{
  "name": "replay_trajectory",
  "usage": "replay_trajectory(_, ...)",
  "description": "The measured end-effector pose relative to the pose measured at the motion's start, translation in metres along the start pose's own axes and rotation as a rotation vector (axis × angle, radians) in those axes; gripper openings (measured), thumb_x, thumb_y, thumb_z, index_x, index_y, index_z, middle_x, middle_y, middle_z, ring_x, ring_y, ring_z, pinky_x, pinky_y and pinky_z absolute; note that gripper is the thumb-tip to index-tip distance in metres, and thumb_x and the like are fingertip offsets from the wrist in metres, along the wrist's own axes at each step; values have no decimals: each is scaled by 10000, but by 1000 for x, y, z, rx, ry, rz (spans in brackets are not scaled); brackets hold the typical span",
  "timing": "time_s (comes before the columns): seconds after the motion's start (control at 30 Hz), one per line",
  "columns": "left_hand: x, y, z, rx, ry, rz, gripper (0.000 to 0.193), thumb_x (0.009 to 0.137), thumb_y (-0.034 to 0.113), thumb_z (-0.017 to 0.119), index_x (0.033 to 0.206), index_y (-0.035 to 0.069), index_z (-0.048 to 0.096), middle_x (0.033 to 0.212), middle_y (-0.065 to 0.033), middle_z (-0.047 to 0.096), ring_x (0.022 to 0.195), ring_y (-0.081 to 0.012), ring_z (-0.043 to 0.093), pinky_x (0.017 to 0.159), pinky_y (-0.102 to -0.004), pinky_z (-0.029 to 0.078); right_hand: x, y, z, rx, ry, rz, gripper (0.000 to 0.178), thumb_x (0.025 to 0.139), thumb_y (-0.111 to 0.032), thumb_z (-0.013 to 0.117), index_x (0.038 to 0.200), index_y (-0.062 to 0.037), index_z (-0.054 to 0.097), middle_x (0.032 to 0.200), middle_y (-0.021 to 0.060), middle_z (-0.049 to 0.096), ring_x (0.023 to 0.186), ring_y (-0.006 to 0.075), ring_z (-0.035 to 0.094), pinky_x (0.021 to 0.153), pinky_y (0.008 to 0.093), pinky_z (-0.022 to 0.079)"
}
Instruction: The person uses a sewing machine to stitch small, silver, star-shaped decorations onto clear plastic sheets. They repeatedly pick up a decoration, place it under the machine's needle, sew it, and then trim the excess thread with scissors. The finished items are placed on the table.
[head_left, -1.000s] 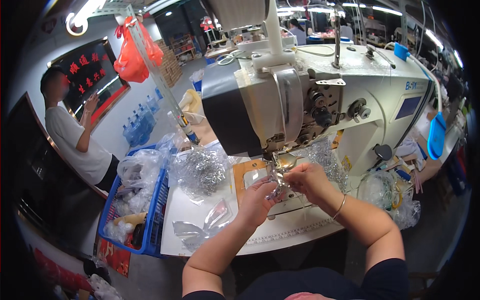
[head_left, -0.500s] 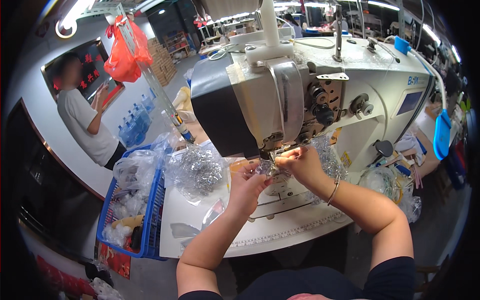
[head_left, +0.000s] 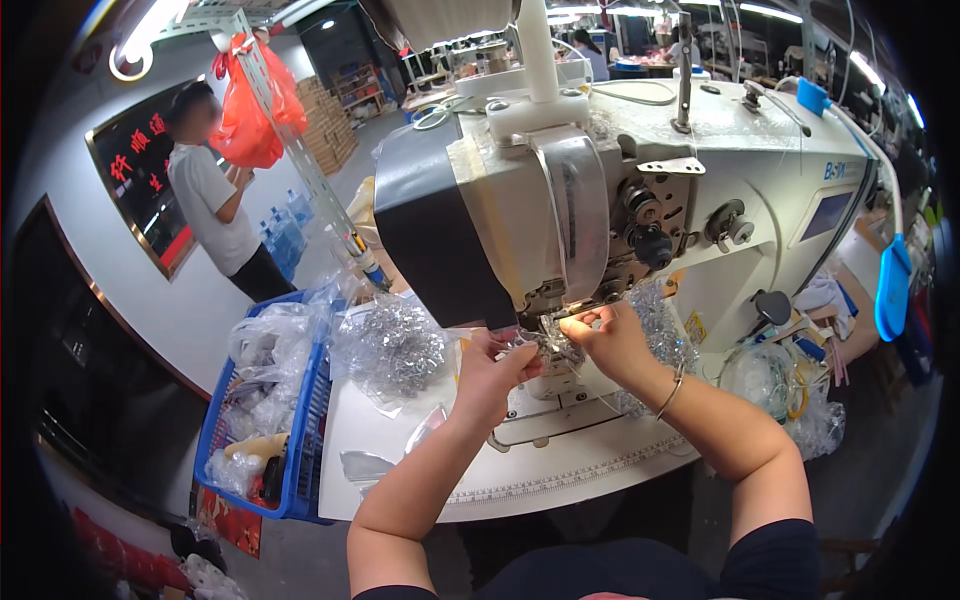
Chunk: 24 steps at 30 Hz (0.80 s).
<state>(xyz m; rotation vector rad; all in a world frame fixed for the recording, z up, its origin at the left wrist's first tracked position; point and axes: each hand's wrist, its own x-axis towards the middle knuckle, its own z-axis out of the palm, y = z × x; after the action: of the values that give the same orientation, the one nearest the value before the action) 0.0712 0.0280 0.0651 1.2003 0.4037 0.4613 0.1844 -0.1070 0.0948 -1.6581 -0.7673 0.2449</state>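
Note:
Under the head of a white and dark sewing machine, both my hands work close to the needle area. My left hand pinches a small clear, shiny plastic piece just left of the needle. On the other side, my right hand is closed, thumb and forefinger together by the presser foot; what lies between those fingertips is too small to make out. A heap of silvery glittering pieces lies on clear plastic left of the machine head. More silvery pieces are piled behind my right hand.
A blue basket holding clear bags stands against the table's left side. A metal post with a red bag rises behind it. Bundled clear plastic sits at the right. A person stands at the far left.
My hands are slightly farther apart, and more of the shiny plastic shows between them. The person at the left has moved rightward, toward the red bag. The whole view has shifted slightly.

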Motion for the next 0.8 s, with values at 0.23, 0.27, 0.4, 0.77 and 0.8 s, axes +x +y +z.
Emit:
replay_trajectory(0.23, 0, -2, 3, -11, 26, 75, 420, 778, -29, 621, 1103, -43, 355, 942, -131, 559, 773, -172, 599, 724, -307, 533, 3, 10, 4, 51, 12, -24, 297, 725, -97, 597, 502, 18, 438, 473, -36, 410, 490, 17, 330, 418, 231, 262)
replay_trajectory(0.27, 0, 0, 4, 14, 27, 70, 416, 778, -31, 620, 1102, -44, 358, 944, -131, 559, 779, -173, 600, 725, -302, 532, 3, 10, 3, 49, 2, -34, 304, 727, -97, 594, 500, 13, 424, 474, -38, 406, 491, 16, 326, 418, 231, 256)
replay_trajectory(0.4, -2, 6, 6, 51, 29, 71, 349, 784, -28, 611, 1082, -50, 432, 942, -124, 572, 807, -175, 604, 739, -297, 528, 6, 12, -2, -26, -52, -3, 274, 715, -198, 640, 612, 42, 554, 543, 28, 529, 540, 72, 445, 513, 252, 361)
replay_trajectory(0.77, 5, 2, -2, 109, -24, 79, 353, 792, -24, 602, 1113, -57, 460, 977, -140, 577, 839, -200, 606, 778, -318, 530, 7, 11, 5, 69, -6, -42, 246, 730, -89, 583, 530, -3, 466, 480, -52, 398, 487, 24, 338, 427, 234, 263)
replay_trajectory(0.8, 4, 3, -1, 115, -26, 80, 384, 792, -22, 604, 1135, -64, 435, 988, -146, 569, 841, -208, 606, 785, -324, 531, 7, 13, 5, 52, -13, -73, 258, 732, -90, 581, 528, -7, 447, 482, -53, 390, 486, 25, 331, 426, 238, 258)
